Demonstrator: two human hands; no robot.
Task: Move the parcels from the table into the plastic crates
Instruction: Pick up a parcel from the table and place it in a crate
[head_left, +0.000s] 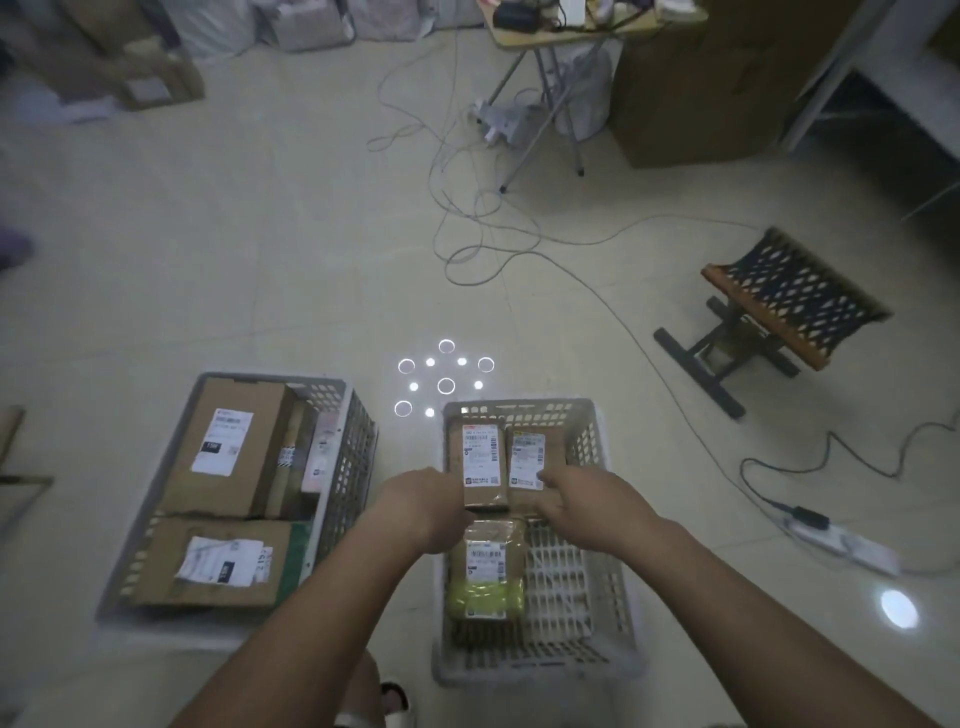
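Inside right crate (597, 441), three parcels, left crate (358, 415) full of boxes

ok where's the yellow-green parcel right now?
Head view: the yellow-green parcel lies in the right crate, along its left wall, nearer the person than the two brown parcels the hands are on.

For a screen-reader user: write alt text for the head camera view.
Two bare hands, left hand and right hand, each grip a small brown parcel, left parcel and right parcel, side by side over the far end of the right crate, which also holds a yellow-green parcel. The left crate on the tiled floor holds several cardboard boxes.
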